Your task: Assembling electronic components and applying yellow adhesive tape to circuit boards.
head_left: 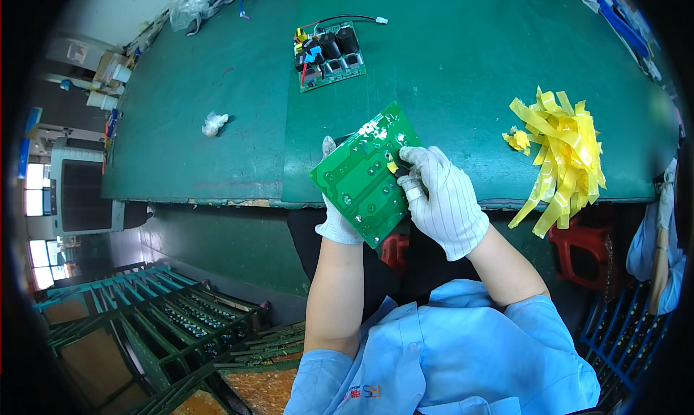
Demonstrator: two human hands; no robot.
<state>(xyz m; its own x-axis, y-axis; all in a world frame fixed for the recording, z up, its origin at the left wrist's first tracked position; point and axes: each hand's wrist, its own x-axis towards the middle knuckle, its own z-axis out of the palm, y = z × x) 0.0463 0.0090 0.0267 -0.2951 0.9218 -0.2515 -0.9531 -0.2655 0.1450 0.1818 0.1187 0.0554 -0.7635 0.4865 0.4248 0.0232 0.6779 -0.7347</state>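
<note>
A green circuit board (pixel 359 198) is tilted above my lap, near the table's front edge, with its solder side up. My left hand (pixel 337 220), in a white glove, grips it from beneath along its left side; most of those fingers are hidden behind it. Over the board's right part, my right hand (pixel 444 198), in a striped white glove, is closed in a pinch. At its fingertips shows a small dark piece with a yellow end (pixel 392 167), against the board's surface; its kind is unclear.
On the green table (pixel 434 61) lies a second circuit board (pixel 331 57) with black capacitors and a wire lead. Yellow tape strips (pixel 564 147) pile up at right. A crumpled white scrap (pixel 215 123) lies left. Green racks (pixel 159 321) and a red stool (pixel 582 252) stand below.
</note>
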